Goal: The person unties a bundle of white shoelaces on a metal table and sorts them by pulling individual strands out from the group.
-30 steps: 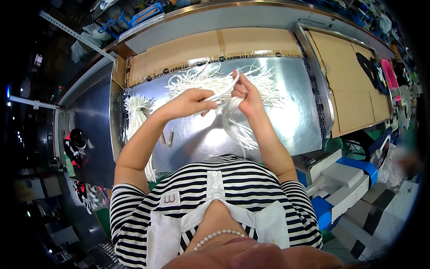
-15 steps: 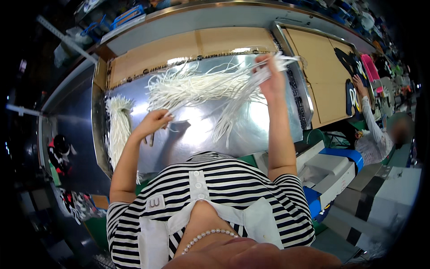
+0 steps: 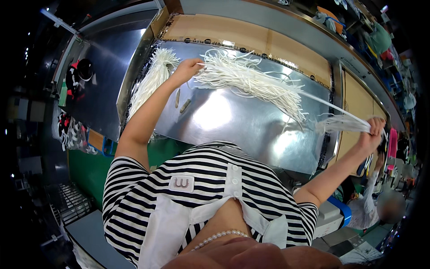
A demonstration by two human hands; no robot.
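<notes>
White cords (image 3: 251,80) lie piled near the far edge of the metal table (image 3: 251,121), long axis left to right; our left hand (image 3: 186,71), nearer, pinches cord at their left end, while our right hand (image 3: 372,133), beyond the right edge, tightly grips a bunch (image 3: 341,122) trailing leftward.

Arms (image 3: 150,110) spread wide, the left hand (image 3: 189,71) pinches ahead while the right hand (image 3: 374,134) clenches out sideways.

Dark-and-white striped top (image 3: 210,193) with short sleeves (image 3: 127,179), white collar (image 3: 163,228) and white placket (image 3: 234,181) of pale buttons; left of it, a pale patch (image 3: 181,183) with a dark marking. Pearly bead necklace (image 3: 219,235). Left hand (image 3: 187,71) and right hand (image 3: 372,134) bare.
</notes>
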